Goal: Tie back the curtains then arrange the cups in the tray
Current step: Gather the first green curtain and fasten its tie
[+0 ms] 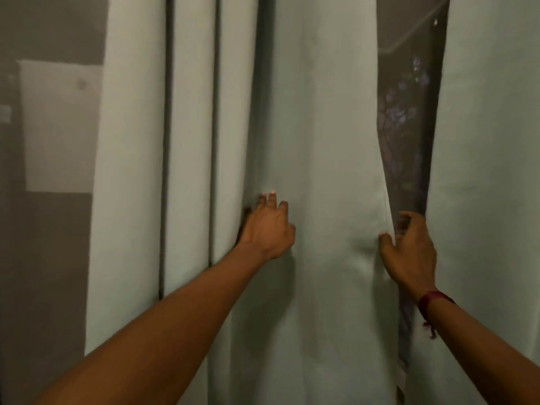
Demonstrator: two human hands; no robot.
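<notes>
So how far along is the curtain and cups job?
Nothing is finished. The left curtain hangs loose; the right hand grips its edge, and the left hand presses into its folds. Tying both curtains and arranging cups remain; no cups or tray in view.

A dull grey-brown wall (43,258) fills the left side, in dim, warm, low light; on it, toward its upper left, a paler rectangular patch (58,127) stands out, lighter than the paint around it, with a small blurred mark near its top right corner; a little light-coloured fitting (5,112) sits at the far left edge, too blurred to identify; at upper right a narrow dark gap shows a window pane (409,118), with faint bluish, branch-like shapes in it, and a pale slanting line (409,39) across its top; whether these are reflections or things outside cannot be told.
</notes>
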